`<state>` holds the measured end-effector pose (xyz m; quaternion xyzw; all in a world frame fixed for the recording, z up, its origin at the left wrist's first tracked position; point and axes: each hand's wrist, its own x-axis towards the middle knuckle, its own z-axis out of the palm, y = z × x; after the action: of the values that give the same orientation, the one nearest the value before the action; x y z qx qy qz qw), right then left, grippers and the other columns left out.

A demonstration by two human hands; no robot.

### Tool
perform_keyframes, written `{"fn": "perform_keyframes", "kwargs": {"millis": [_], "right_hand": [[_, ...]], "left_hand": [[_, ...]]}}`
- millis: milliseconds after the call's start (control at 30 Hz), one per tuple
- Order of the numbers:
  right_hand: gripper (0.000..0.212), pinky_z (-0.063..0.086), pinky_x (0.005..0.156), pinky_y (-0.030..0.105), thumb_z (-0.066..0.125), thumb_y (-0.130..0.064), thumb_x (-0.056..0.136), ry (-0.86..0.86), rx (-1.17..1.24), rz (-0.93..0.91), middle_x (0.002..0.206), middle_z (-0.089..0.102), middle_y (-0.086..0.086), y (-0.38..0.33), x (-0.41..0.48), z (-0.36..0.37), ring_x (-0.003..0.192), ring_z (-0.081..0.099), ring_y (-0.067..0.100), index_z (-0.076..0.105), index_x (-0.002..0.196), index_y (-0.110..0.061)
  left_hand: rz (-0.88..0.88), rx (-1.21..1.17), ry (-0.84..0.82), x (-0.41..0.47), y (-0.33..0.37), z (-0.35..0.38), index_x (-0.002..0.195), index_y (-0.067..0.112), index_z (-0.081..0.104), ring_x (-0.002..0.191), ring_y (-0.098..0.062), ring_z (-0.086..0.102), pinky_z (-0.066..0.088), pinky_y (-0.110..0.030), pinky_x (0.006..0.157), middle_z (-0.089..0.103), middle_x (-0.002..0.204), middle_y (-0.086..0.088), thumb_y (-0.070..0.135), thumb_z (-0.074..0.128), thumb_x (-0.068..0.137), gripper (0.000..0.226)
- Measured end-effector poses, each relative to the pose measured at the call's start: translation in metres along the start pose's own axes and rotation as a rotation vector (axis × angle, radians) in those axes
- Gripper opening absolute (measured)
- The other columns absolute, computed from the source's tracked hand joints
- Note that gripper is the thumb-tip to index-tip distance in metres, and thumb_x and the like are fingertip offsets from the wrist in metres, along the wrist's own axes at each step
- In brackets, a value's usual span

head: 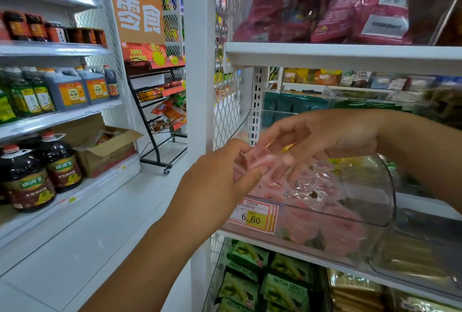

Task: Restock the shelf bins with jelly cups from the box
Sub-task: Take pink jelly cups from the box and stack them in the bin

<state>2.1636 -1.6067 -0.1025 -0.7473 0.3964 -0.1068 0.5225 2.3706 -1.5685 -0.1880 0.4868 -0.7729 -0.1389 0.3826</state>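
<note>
My left hand (220,174) grips several pink jelly cups (257,159) just above the left front corner of a clear plastic shelf bin (375,214). Fingers of my right hand (322,142) reach in from the right and touch the same cups over the bin. Whether they pinch one is unclear. Inside the bin lie more pink jelly cups (312,184), seen through its clear wall. A price tag reading 6.60 (252,216) hangs on the bin's front.
An open cardboard box (107,147) stands on the low shelf at left, beside oil bottles (27,179). A black wire rack (160,112) stands in the aisle. Matcha cookie packs (265,279) fill the shelf below, red snack bags (337,7) the shelf above.
</note>
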Motion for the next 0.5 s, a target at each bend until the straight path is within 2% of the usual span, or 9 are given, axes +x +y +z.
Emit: {"fn": "perform_keyframes", "kwargs": {"millis": [100, 200, 233, 300, 367, 500], "right_hand": [[0.037, 0.058, 0.074, 0.032, 0.067, -0.007, 0.080, 0.146, -0.131, -0.025, 0.105, 0.071, 0.016, 0.006, -0.002, 0.000, 0.088, 0.071, 0.030, 0.060, 0.116, -0.012], [0.014, 0.053, 0.061, 0.020, 0.064, -0.014, 0.089, 0.337, -0.438, 0.056, 0.078, 0.074, 0.003, 0.018, 0.006, -0.015, 0.065, 0.070, 0.012, 0.065, 0.103, -0.015], [0.009, 0.051, 0.058, 0.018, 0.062, -0.014, 0.092, 0.365, -0.558, 0.120, 0.073, 0.073, 0.001, 0.024, 0.010, -0.023, 0.062, 0.068, 0.010, 0.065, 0.100, -0.015], [0.007, 0.051, 0.056, 0.020, 0.058, -0.010, 0.095, 0.316, -0.682, 0.300, 0.072, 0.071, 0.004, 0.039, 0.016, -0.035, 0.060, 0.067, 0.011, 0.063, 0.099, -0.012], [0.013, 0.053, 0.056, 0.023, 0.054, -0.003, 0.095, 0.242, -0.665, 0.449, 0.072, 0.068, 0.008, 0.055, 0.022, -0.040, 0.058, 0.066, 0.013, 0.059, 0.104, -0.011], [0.026, 0.055, 0.055, 0.025, 0.046, 0.006, 0.095, 0.181, -0.611, 0.553, 0.070, 0.065, 0.011, 0.070, 0.035, -0.036, 0.051, 0.066, 0.013, 0.053, 0.117, -0.006]], "left_hand": [[-0.011, -0.043, 0.000, 0.006, 0.001, 0.009, 0.115, 0.042, 0.051, 0.085, 0.001, 0.063, 0.054, -0.035, 0.078, 0.063, 0.094, 0.018, 0.055, 0.061, 0.086, 0.033], [-0.028, -0.096, 0.033, 0.005, -0.002, 0.013, 0.131, 0.049, 0.036, 0.084, 0.015, 0.057, 0.044, -0.008, 0.070, 0.061, 0.095, 0.025, 0.058, 0.061, 0.082, 0.056], [-0.035, -0.113, 0.061, 0.003, -0.004, 0.011, 0.132, 0.051, 0.033, 0.083, 0.019, 0.055, 0.041, -0.003, 0.065, 0.061, 0.095, 0.027, 0.058, 0.060, 0.081, 0.058], [-0.035, -0.155, 0.097, 0.001, -0.006, 0.008, 0.132, 0.050, 0.033, 0.085, 0.023, 0.053, 0.039, 0.001, 0.064, 0.062, 0.093, 0.027, 0.061, 0.057, 0.078, 0.060], [-0.019, -0.171, 0.107, -0.002, -0.008, 0.006, 0.133, 0.047, 0.036, 0.086, 0.020, 0.054, 0.038, 0.002, 0.067, 0.062, 0.090, 0.026, 0.064, 0.055, 0.073, 0.066], [0.011, -0.167, 0.106, -0.004, -0.008, 0.006, 0.131, 0.054, 0.029, 0.088, 0.013, 0.058, 0.042, -0.002, 0.072, 0.060, 0.090, 0.025, 0.065, 0.068, 0.066, 0.076]]}}
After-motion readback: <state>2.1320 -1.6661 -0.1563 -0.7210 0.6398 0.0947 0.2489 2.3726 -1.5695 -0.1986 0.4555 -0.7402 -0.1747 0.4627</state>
